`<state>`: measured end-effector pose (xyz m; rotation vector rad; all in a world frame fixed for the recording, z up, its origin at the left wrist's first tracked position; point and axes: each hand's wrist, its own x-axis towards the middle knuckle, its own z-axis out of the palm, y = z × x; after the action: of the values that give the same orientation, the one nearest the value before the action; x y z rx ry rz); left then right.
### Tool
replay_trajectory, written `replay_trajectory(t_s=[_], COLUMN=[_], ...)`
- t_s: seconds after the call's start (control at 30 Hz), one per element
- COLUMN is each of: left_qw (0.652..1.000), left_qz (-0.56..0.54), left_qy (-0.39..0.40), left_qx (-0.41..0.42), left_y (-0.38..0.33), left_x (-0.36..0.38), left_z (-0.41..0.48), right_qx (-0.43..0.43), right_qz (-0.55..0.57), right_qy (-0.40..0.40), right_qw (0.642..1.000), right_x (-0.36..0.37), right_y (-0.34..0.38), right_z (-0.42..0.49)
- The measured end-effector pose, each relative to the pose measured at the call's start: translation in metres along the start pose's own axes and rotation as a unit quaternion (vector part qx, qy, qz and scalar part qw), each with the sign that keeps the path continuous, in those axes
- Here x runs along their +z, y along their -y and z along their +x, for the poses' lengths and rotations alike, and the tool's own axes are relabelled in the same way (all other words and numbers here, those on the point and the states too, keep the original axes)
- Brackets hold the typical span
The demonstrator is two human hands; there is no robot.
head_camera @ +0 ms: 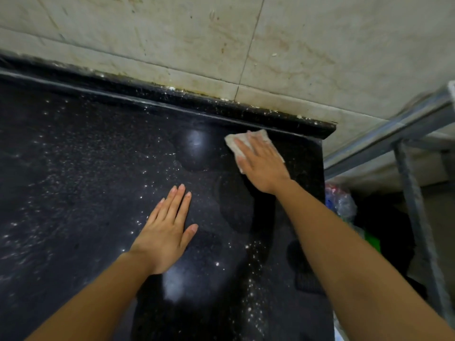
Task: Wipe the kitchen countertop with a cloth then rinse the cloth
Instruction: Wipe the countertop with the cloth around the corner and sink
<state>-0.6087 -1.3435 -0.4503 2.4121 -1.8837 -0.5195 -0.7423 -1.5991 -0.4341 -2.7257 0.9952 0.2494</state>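
Lighting: dim indoor light from above.
Glare: two soft white patches on the black speckled countertop (73, 168), one just left of the cloth (236, 141), one beside the wrist of the left hand (167, 237).
Shadows: rounded dark shapes on the countertop between the hands and under the right forearm.
Wall tiles (172, 33): evenly lit, palest area.
Blur: metal rack (406, 168) at the right edge smeared; plastic bags (341, 200) beneath it out of focus; right hand (263, 166) and cloth slightly soft.
Distortion: wide-angle; countertop's back edge slants, forearms swell toward the bottom corners.
Lower right: near-black, detail lost.
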Motion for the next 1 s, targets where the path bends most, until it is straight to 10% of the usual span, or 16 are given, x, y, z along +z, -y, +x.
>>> replay_trajectory(t_s=[0.3, 1.0], left_qw=[0.998, 0.988], left_qz=[-0.023, -0.101], left_qy=[0.058, -0.005], left_qx=[-0.02, -0.119], left_y=[-0.005, -0.098], left_x=[-0.01, 0.041], left_z=[0.001, -0.15], right_qx=[0.142, 0.103], right_qz=[0.034, 0.003], right_qy=[0.016, 0.051], right_qw=[0.989, 0.993], right_x=[0.014, 0.071], right_y=[-0.05, 0.013], right_z=[-0.08, -0.29])
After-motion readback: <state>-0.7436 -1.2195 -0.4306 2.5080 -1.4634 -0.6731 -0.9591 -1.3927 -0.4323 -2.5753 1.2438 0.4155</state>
